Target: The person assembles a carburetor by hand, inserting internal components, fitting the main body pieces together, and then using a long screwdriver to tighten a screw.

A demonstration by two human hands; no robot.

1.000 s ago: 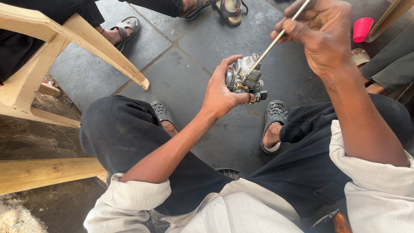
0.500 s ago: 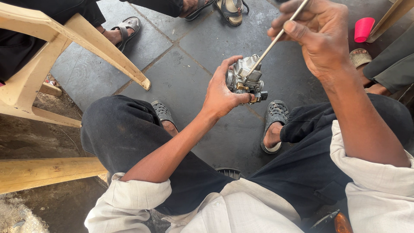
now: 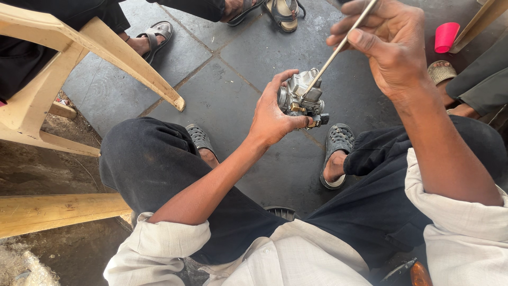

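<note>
— Carburettor, that was what my left hand had: fingers curled round its left side, thumb pressed along the near edge, held in the air above the grey stone floor, between my knees.

— Which way did it point?

— Its long axis ran roughly left to right, with a small dark fitting sticking out on the right. The top face was turned up and away from me.

— And the right hand?

— My right hand pinched a thin metal rod between thumb and fingertips, the other fingers folded loosely. The rod slanted from far right down to near left, its tip touching the carburettor's top.

— Materials?

— Dull cast grey metal, lumpy and faceted, with a brass-coloured bit low on the body. The rod was smooth, pale and straight.

— Around you?

— Cream plastic chair to the left, a red cup far right, grey perforated clogs on my feet, someone's sandals at the far edge.
</note>
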